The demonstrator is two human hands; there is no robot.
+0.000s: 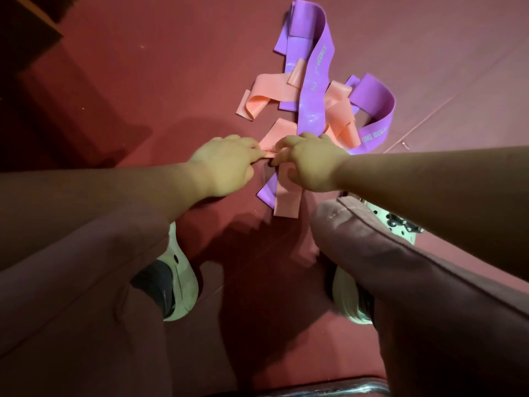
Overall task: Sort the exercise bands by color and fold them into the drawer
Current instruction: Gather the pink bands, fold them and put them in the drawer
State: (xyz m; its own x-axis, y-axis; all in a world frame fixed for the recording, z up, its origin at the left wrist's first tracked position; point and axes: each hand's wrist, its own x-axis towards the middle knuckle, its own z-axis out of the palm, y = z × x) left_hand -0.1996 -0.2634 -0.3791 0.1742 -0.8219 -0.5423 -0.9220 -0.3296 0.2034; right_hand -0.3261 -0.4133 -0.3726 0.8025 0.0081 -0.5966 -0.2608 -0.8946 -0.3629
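Pink band (287, 203) — flat, glossy ribbon

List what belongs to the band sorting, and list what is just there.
Job: pink bands, purple bands, left hand and right hand, both pinching a pink one.
Not part of it: shoes, red floor, metal bar at the bottom edge.

The dark red floor (143, 81) carries one tangled heap: purple bands (315, 90) looped over and under pink bands (266, 90). A pink band (287, 202) and a purple end (267, 193) trail from the heap's near edge. Nearer than the heap stand two white shoes, one to its left (183, 282) and one to its right (347, 299). Dark wooden furniture (28, 38) stands far left of it.
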